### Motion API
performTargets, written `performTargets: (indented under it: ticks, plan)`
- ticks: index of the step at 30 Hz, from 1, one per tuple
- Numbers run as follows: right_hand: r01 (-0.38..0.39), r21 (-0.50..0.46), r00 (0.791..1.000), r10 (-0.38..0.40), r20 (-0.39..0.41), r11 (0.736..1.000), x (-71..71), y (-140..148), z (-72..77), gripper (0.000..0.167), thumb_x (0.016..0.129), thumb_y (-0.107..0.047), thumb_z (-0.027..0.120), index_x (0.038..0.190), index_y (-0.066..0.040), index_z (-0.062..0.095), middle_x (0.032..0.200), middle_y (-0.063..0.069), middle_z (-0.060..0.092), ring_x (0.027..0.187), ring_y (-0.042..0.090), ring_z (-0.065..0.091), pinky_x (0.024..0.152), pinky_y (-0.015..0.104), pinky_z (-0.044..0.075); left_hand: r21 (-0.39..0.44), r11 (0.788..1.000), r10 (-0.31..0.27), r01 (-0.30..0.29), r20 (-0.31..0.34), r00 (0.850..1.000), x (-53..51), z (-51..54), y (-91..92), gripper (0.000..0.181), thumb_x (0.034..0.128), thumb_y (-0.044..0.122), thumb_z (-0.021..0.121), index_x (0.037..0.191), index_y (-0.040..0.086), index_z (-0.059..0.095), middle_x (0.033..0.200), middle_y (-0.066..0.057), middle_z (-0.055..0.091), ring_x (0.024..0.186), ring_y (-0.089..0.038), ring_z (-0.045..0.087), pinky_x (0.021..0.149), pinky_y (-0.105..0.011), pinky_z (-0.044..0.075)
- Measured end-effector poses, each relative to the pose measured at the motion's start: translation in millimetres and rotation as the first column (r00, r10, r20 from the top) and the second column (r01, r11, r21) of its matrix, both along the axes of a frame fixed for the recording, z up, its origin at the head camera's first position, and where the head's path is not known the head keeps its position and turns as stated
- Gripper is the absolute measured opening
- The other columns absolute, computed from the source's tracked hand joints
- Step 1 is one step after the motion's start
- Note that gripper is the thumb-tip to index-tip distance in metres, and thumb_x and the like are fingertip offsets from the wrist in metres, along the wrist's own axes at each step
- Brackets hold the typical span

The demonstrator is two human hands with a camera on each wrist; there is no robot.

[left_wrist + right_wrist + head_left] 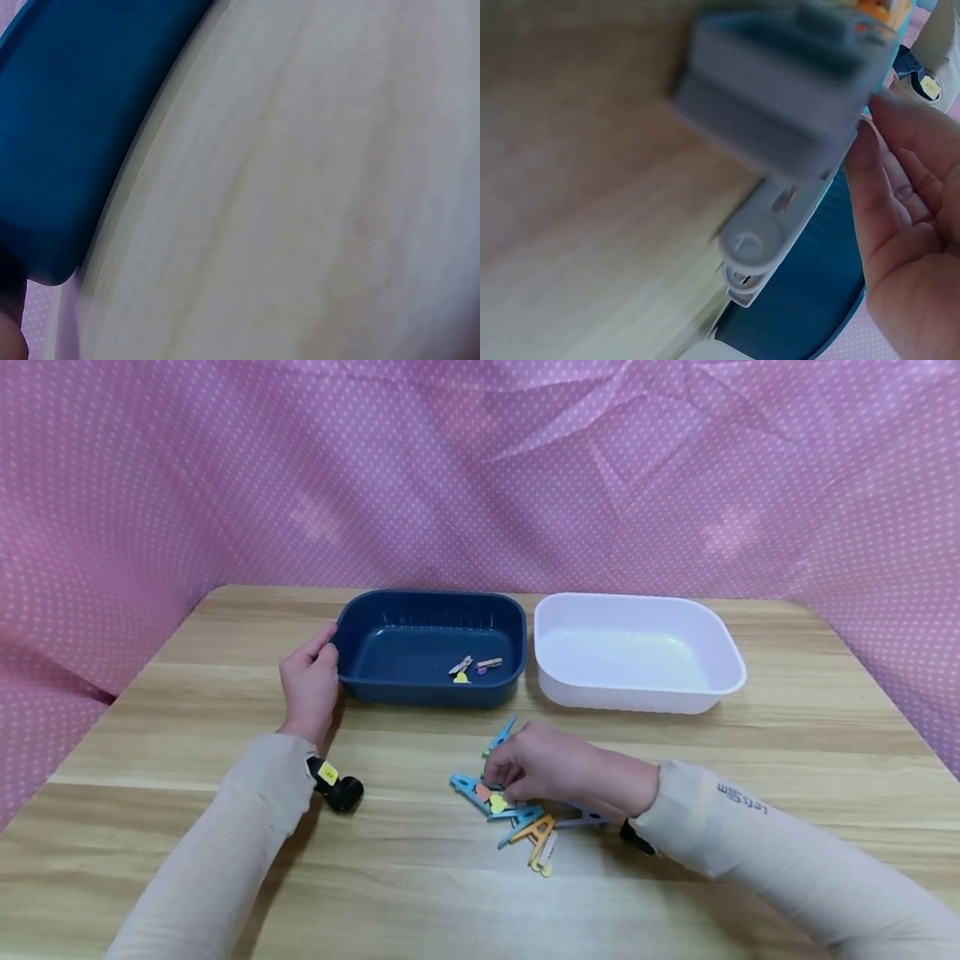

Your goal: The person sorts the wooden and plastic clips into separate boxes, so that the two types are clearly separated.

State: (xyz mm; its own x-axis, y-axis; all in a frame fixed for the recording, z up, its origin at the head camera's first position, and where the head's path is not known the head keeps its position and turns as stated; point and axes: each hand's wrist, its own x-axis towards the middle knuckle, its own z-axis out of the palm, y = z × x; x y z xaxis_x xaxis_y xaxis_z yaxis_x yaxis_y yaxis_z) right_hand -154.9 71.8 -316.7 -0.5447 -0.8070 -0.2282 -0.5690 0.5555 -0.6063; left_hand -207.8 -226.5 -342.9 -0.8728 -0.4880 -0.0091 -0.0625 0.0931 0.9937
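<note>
At the left end of the dark blue container (pixel 431 695), my left hand (pixel 309 689) grips the rim. Two small wooden clips (pixel 489 663), one with a yellow heart, lie inside the container. My right hand (pixel 551 764) is bent down over a pile of clothespins, its thumb and fingertips close together beside an orange heart (pixel 483 792) and a yellow-green heart (pixel 498 803). Whether they pinch anything is hidden. Blue clothespins (pixel 468 791) and orange ones (pixel 537 835) lie around them. In the right wrist view, a grey clothespin (pixel 754 240) lies beside my right hand (pixel 915 217).
A white container (pixel 637 700) stands right of the blue one, with a narrow gap between them. Both are near the back of the wooden table (pixel 405 877). A pink dotted cloth (pixel 480 485) hangs behind and at both sides.
</note>
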Motion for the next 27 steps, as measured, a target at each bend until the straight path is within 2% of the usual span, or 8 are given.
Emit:
performTargets:
  ticks: [4, 5, 8, 14, 18, 22, 23, 27]
  plan:
    - [-0.015, -0.003, 0.999, 0.015, -0.031, 1.000, -0.5, -0.4, -0.7, 0.018, 0.082, -0.005, 0.067, 0.095, -0.017, 0.071, 0.086, -0.008, 0.068, 0.076, 0.001, 0.059, 0.071, 0.016, 0.051, 0.004, 1.000, -0.003, 0.003, -0.006, 1.000, -0.9, 0.7, 0.6, 0.037, 0.0961, 0.016, 0.042, 0.130, 0.020, 0.054, 0.139, 0.006, 0.046, 0.128, -0.004, 0.039, 0.104, -0.020, 0.035]
    - [-0.024, -0.005, 0.999, 0.024, -0.045, 1.000, -0.7, -0.6, -1.1, 0.018, 0.082, -0.005, 0.067, 0.095, -0.016, 0.071, 0.086, -0.008, 0.068, 0.077, 0.001, 0.059, 0.072, 0.016, 0.051, 0.004, 1.000, -0.007, 0.007, -0.009, 1.000, -1.1, 0.8, 0.6, 0.037, 0.0963, 0.015, 0.042, 0.131, 0.020, 0.053, 0.140, 0.006, 0.046, 0.129, -0.004, 0.037, 0.105, -0.025, 0.033]
    - [-0.047, -0.003, 0.996, 0.047, -0.077, 0.999, -0.7, -1.2, -1.7, 0.018, 0.082, -0.005, 0.067, 0.095, -0.016, 0.071, 0.087, -0.007, 0.069, 0.079, 0.001, 0.059, 0.072, 0.016, 0.051, -0.002, 1.000, -0.014, 0.014, -0.009, 1.000, -1.0, 0.5, 0.2, 0.038, 0.0965, 0.015, 0.041, 0.132, 0.019, 0.052, 0.140, 0.007, 0.045, 0.130, -0.005, 0.036, 0.106, -0.026, 0.032]
    - [-0.100, 0.005, 0.985, 0.100, -0.138, 0.995, -0.4, -2.2, -3.0, 0.020, 0.081, -0.004, 0.066, 0.097, -0.014, 0.071, 0.087, -0.006, 0.069, 0.078, 0.001, 0.059, 0.074, 0.016, 0.051, -0.011, 1.000, -0.002, 0.002, -0.001, 1.000, 0.9, -1.0, -0.4, 0.038, 0.0958, 0.014, 0.041, 0.131, 0.020, 0.053, 0.140, 0.006, 0.046, 0.128, -0.003, 0.037, 0.105, -0.024, 0.033]
    - [-0.065, -0.028, 0.994, 0.062, -0.089, 0.997, 0.2, -1.0, -3.0, 0.020, 0.081, -0.004, 0.065, 0.096, -0.015, 0.072, 0.086, -0.007, 0.068, 0.075, 0.002, 0.057, 0.069, 0.016, 0.051, -0.019, 1.000, -0.004, 0.004, 0.004, 1.000, 1.9, -0.9, -0.7, 0.037, 0.0963, 0.015, 0.041, 0.132, 0.019, 0.053, 0.141, 0.006, 0.045, 0.128, -0.002, 0.037, 0.105, -0.024, 0.033]
    - [-0.016, -0.112, 0.999, 0.012, -0.040, 0.994, 0.7, 1.6, -1.6, 0.018, 0.082, -0.003, 0.064, 0.092, -0.015, 0.072, 0.080, -0.009, 0.066, 0.072, 0.005, 0.053, 0.062, 0.019, 0.050, -0.021, 1.000, -0.007, 0.007, 0.005, 1.000, 1.8, -0.5, -0.5, 0.037, 0.0965, 0.016, 0.041, 0.132, 0.019, 0.053, 0.141, 0.006, 0.044, 0.129, -0.002, 0.037, 0.105, -0.025, 0.032]
    - [-0.013, -0.134, 0.999, 0.008, -0.038, 0.991, 0.7, 2.2, -1.1, 0.018, 0.082, -0.002, 0.063, 0.091, -0.015, 0.072, 0.078, -0.009, 0.065, 0.071, 0.005, 0.053, 0.061, 0.019, 0.050, -0.022, 1.000, -0.005, 0.006, 0.005, 1.000, 1.7, -0.5, -0.3, 0.037, 0.0965, 0.016, 0.041, 0.132, 0.019, 0.053, 0.141, 0.007, 0.044, 0.128, -0.002, 0.038, 0.103, -0.020, 0.036]
    - [0.000, -0.205, 0.999, -0.008, -0.039, 0.979, -0.1, 3.9, 0.2, 0.018, 0.081, -0.001, 0.063, 0.091, -0.014, 0.072, 0.073, -0.008, 0.062, 0.068, 0.006, 0.050, 0.058, 0.020, 0.048, -0.023, 1.000, -0.008, 0.008, 0.003, 1.000, 1.4, 0.1, 0.0, 0.037, 0.0966, 0.016, 0.041, 0.132, 0.020, 0.053, 0.141, 0.007, 0.044, 0.128, -0.002, 0.038, 0.102, -0.019, 0.036]
